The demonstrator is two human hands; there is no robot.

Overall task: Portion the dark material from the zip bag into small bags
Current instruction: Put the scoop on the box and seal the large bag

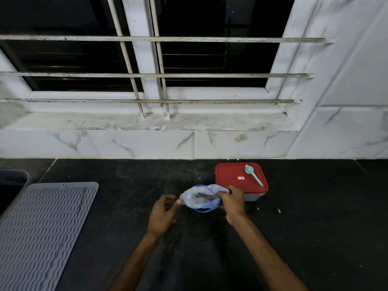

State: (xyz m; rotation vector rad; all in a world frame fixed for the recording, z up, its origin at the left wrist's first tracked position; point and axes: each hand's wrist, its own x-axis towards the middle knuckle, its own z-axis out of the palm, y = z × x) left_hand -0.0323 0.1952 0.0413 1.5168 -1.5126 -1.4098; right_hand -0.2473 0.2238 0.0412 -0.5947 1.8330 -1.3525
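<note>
A clear zip bag (199,198) with a blue zip rim hangs just above the black counter, its mouth spread wide. Dark material shows inside it. My right hand (232,201) grips the bag's right edge. My left hand (163,213) pinches the bag's left edge between thumb and fingertips. A small teal scoop (253,176) lies on the red lid of a plastic box (235,177) right behind my right hand. No small bags are visible.
A grey ribbed drying mat (42,227) covers the counter's left side, with a sink edge (12,177) beyond it. A white marble-tiled wall and a barred window ledge (147,120) rise behind the black counter (315,217). Small white crumbs (278,211) lie to the right.
</note>
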